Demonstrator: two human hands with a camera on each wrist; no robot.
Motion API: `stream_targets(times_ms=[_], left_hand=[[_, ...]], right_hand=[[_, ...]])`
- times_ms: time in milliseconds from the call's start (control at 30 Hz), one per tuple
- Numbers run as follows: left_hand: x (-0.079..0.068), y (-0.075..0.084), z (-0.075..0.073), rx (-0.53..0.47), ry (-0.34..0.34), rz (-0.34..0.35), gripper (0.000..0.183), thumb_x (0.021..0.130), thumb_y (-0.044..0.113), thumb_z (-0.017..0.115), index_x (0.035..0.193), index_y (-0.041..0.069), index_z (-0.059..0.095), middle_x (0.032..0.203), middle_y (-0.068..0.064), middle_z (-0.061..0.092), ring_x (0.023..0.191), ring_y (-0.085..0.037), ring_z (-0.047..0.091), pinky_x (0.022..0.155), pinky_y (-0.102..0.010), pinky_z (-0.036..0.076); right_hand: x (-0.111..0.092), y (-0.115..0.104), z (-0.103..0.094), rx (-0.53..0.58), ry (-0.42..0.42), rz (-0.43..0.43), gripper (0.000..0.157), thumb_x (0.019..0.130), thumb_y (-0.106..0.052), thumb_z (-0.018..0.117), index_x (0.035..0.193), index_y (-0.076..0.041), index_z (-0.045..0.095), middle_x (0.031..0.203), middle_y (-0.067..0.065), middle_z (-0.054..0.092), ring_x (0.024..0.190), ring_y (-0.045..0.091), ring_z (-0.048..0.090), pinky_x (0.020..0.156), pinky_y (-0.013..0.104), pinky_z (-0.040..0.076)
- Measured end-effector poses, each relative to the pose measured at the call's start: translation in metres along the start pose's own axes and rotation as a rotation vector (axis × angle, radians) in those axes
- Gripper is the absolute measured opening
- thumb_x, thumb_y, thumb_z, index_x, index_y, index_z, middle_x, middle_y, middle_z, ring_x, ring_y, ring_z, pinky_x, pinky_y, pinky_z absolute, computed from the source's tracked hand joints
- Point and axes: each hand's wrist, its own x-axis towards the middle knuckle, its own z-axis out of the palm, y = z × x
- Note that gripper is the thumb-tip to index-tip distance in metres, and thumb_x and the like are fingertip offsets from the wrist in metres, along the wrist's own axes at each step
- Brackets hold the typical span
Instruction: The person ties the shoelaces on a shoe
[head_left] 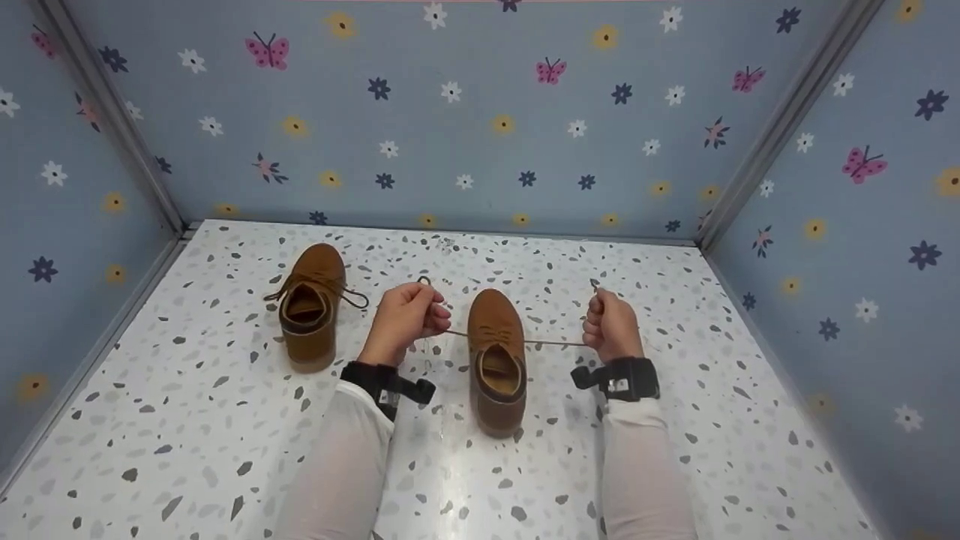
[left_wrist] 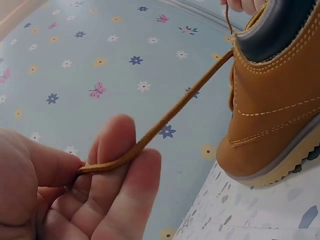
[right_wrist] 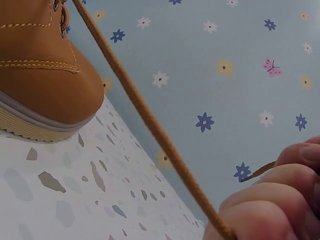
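A tan ankle boot [head_left: 495, 311] stands on the speckled surface between my hands, toe pointing away. From its eyelets a brown shoelace [head_left: 555, 343] stretches taut to both sides. My left hand [head_left: 409, 311] pinches one lace end between thumb and fingers; in the left wrist view the lace [left_wrist: 180, 105] runs across the fingers up to the boot [left_wrist: 270, 110]. My right hand [head_left: 613, 324] grips the other end in curled fingers, and the lace's tip [right_wrist: 250, 177] pokes out beyond them in the right wrist view.
A matching boot [head_left: 319, 262] stands to the left, its laces tied in a bow [head_left: 354, 298]. Blue panels [head_left: 480, 135] printed with flowers and butterflies rise at the back and both sides of the white speckled surface [head_left: 187, 420].
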Motion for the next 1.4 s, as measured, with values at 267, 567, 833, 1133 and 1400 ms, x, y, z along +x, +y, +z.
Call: stream_targets(times_ms=[267, 567, 833, 1133, 1400], left_hand=[[0.0, -0.002, 0.001, 0.136, 0.047, -0.006, 0.031, 0.109, 0.025, 0.047, 0.108, 0.003, 0.068, 0.086, -0.008, 0.077, 0.067, -0.016, 0.074, 0.064, -0.029, 0.062], [0.003, -0.006, 0.001, 0.137, 0.007, -0.056, 0.028, 0.109, 0.027, 0.051, 0.111, 0.004, 0.066, 0.086, -0.006, 0.076, 0.056, -0.011, 0.064, 0.058, -0.025, 0.056], [0.003, -0.007, -0.001, 0.192, -0.137, -0.094, 0.03, 0.102, 0.022, 0.063, 0.121, -0.002, 0.064, 0.101, -0.013, 0.076, 0.069, -0.011, 0.071, 0.066, -0.027, 0.06], [0.001, -0.007, -0.001, 0.233, -0.183, -0.065, 0.031, 0.101, 0.017, 0.063, 0.123, -0.004, 0.064, 0.108, -0.019, 0.077, 0.064, -0.008, 0.066, 0.065, -0.025, 0.058], [0.0, -0.005, -0.003, 0.197, -0.23, -0.113, 0.041, 0.105, 0.019, 0.059, 0.135, -0.009, 0.058, 0.097, -0.009, 0.075, 0.065, -0.008, 0.068, 0.071, -0.026, 0.061]], right_hand=[[-0.004, -0.006, 0.0, -0.013, -0.095, -0.014, 0.041, 0.105, -0.012, 0.029, 0.135, 0.003, 0.054, 0.058, -0.01, 0.029, 0.051, 0.007, 0.025, 0.048, 0.025, 0.024], [-0.002, 0.001, -0.001, -0.141, -0.112, -0.091, 0.051, 0.108, -0.006, 0.04, 0.159, -0.003, 0.037, 0.078, -0.002, 0.053, 0.066, 0.011, 0.048, 0.065, 0.027, 0.048], [-0.002, 0.006, -0.002, -0.26, -0.091, -0.122, 0.044, 0.114, -0.022, 0.042, 0.148, 0.006, 0.044, 0.123, 0.014, 0.074, 0.104, 0.016, 0.076, 0.094, 0.033, 0.062], [0.003, 0.011, -0.007, -0.425, -0.004, -0.092, 0.045, 0.112, -0.037, 0.048, 0.123, 0.004, 0.064, 0.097, 0.004, 0.081, 0.084, 0.013, 0.077, 0.074, 0.027, 0.063], [0.007, 0.014, -0.008, -0.436, 0.009, -0.075, 0.042, 0.11, -0.043, 0.049, 0.105, -0.004, 0.064, 0.087, 0.001, 0.08, 0.05, 0.006, 0.051, 0.045, 0.023, 0.038]])
